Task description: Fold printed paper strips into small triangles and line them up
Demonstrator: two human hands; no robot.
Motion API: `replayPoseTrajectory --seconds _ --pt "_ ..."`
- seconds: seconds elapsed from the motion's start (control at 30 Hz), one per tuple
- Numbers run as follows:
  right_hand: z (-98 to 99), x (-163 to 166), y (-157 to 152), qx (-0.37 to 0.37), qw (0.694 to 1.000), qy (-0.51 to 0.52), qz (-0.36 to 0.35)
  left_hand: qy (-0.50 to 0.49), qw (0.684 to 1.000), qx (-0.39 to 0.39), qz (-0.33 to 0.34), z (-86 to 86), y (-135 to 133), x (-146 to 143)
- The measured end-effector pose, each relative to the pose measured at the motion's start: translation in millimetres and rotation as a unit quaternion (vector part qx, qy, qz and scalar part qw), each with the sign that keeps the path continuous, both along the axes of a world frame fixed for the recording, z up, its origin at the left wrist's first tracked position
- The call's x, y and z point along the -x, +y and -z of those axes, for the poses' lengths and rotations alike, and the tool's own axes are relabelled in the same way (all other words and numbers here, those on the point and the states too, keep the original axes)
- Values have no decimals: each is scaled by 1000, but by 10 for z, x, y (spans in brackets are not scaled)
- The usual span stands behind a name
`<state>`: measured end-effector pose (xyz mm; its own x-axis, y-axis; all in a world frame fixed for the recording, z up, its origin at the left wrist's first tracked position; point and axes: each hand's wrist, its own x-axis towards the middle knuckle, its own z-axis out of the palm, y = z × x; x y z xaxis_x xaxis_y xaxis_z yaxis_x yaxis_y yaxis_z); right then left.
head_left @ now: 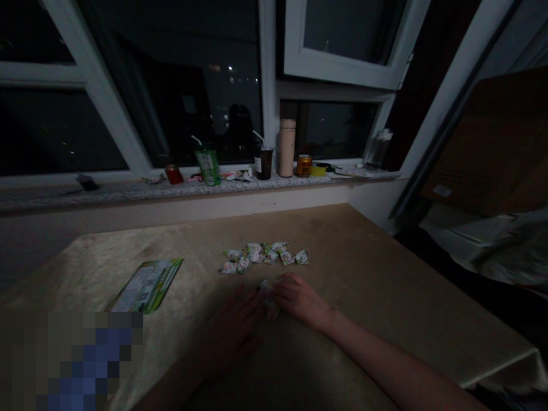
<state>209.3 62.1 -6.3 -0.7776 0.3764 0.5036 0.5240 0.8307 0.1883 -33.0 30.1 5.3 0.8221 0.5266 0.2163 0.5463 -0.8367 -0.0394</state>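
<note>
A small wrapped candy with a pale, printed wrapper lies on the tabletop between my two hands. From the left, my left hand reaches in with its fingers stretched out low over the cloth, the tips at the candy's left edge; it is in dark shadow. My right hand rests on the other side, fingers apart and slightly bent, their tips touching the candy's right edge. Just beyond, several similar candies in white and green wrappers form a loose cluster. A flat green and white packet lies to the left.
A shiny beige cloth covers the table. Behind it, the windowsill bears a green cup with a straw, a dark cup, a pink flask and jars. A pixelated patch hides the lower left. At right stands a cardboard box.
</note>
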Motion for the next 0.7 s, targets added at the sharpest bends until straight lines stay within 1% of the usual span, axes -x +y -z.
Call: replayPoseTrajectory --seconds 0.13,0.27,0.37,0.53,0.63,0.7 --pt "11 -7 36 14 1000 -10 -1 13 999 19 23 -74 -26 -10" --pt "-11 -23 41 35 999 -13 0 6 998 67 -16 -81 -63 -15" --pt "-67 -43 2 77 997 -15 -3 3 995 89 -50 -67 -88 -11" --pt "-142 -64 -98 139 990 -21 8 -19 994 82 -76 -10 -87 15" --pt "-127 -51 -144 167 985 -19 37 -24 990 86 -112 68 -65 49" --pt "-103 -41 -156 179 982 -17 51 -26 988 97 -119 114 -54 71"
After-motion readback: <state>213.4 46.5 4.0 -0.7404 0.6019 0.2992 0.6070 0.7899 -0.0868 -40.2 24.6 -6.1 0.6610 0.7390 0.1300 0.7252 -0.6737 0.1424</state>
